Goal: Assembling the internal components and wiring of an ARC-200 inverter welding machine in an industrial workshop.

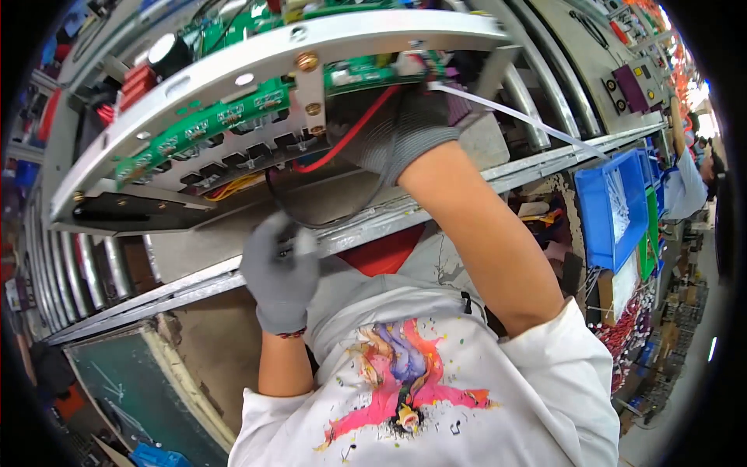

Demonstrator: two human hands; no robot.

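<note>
An electronics chassis (257, 62) with a pale metal frame and green circuit boards (210, 128) stands before me. My right hand (397, 136), in a grey knit glove, reaches inside, its fingers hidden in shadow. A red cable (342, 140) runs past that hand, and a thin black cable (362, 210) loops down below the frame. Just under this loop is my left hand (282, 268), also gloved, with fingers curled. Whatever it may hold is too small or blurred to make out. A white cable tie (521, 117) sticks out to the right from beside my right hand.
Metal rollers (541, 78) lie right of the chassis, more rollers (89, 268) left. A metal rail (210, 284) crosses in front of me. At right hangs a blue bin (603, 226) holding white strips. A purple-faced device (638, 86) sits at the upper right.
</note>
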